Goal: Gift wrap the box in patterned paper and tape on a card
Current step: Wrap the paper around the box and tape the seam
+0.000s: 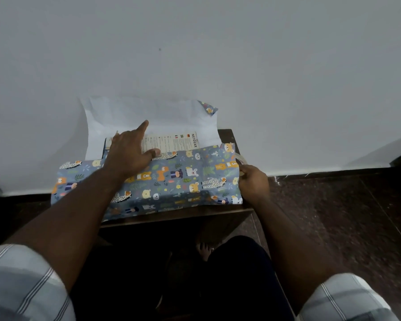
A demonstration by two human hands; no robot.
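We are pressing our left hand [130, 154], fingers flat, on the paper [171, 179] folded over the box [171, 142] at frame centre, long axis left-right; our right hand [252, 181] is pinching the paper's right end, nearer the tape [241, 158].

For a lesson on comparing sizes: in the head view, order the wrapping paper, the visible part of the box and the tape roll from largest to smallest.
1. wrapping paper
2. box, only partly uncovered
3. tape roll, mostly hidden behind the paper
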